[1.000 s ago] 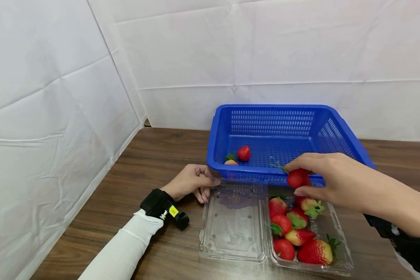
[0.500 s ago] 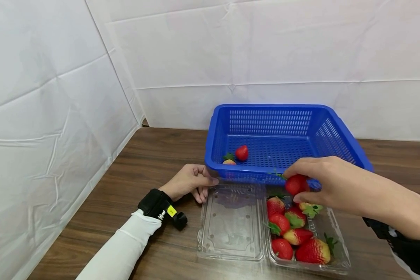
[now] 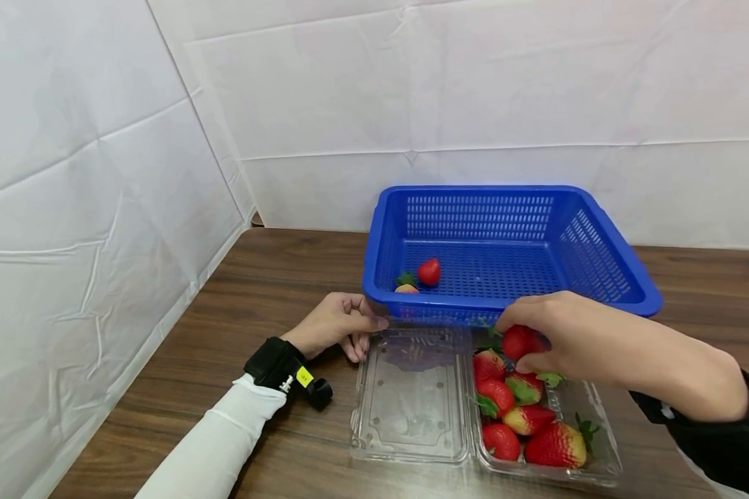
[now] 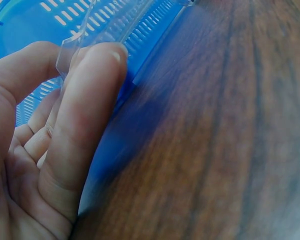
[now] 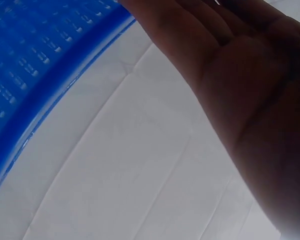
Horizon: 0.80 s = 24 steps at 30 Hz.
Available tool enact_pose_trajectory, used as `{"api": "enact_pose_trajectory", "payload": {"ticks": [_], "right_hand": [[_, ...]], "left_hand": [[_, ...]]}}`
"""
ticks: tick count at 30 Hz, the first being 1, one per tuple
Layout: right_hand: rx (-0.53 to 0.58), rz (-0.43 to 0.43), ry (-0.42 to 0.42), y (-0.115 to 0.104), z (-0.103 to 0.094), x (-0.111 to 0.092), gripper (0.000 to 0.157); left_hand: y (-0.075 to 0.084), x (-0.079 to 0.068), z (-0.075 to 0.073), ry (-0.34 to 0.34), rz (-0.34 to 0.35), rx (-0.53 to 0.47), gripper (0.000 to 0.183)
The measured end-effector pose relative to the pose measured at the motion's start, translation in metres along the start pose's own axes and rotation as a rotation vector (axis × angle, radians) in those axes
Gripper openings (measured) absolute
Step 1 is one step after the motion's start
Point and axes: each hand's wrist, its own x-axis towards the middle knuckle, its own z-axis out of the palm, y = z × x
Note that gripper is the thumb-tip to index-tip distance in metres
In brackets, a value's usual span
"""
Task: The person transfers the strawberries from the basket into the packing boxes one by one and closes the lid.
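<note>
Between the thumb and fingers of my right hand (image 3: 564, 336) is a red strawberry (image 3: 519, 344), held low over the back of the clear plastic clamshell's base (image 3: 602, 443). Several strawberries (image 3: 552, 445) lie in that base. The clamshell's lid (image 3: 421, 402) is folded flat to the left. My left hand (image 3: 343, 326) pinches the lid's back left corner; in the left wrist view the clear edge (image 4: 67, 57) sits between thumb and forefinger. In the right wrist view the right hand (image 5: 230, 70) is dark, and its fingertips and the strawberry are out of frame.
A blue plastic basket (image 3: 474, 301) stands right behind the clamshell. Inside, near its front left, lie a red strawberry (image 3: 429, 272) and a paler one (image 3: 406, 287) partly hidden by the rim. White cloth (image 3: 324, 104) walls the wooden table (image 3: 274, 277) at the back and left.
My right hand has moved down and slightly left with the strawberry, from in front of the basket's rim to low over the clamshell base. The left hand keeps its hold on the lid.
</note>
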Motion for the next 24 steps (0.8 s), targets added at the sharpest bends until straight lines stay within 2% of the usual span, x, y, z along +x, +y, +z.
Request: {"api": "enact_pose_trajectory", "payload": {"ticks": [11, 24], "right_hand": [[0.02, 0.076, -0.089, 0.0, 0.011, 0.008, 0.039], [-0.04, 0.126, -0.166, -0.003, 0.019, 0.017, 0.037]], "left_hand": [[0.0, 0.0, 0.0, -0.006, -0.002, -0.011, 0.027], [0.0, 0.0, 0.0, -0.002, -0.008, -0.004, 0.027]]}}
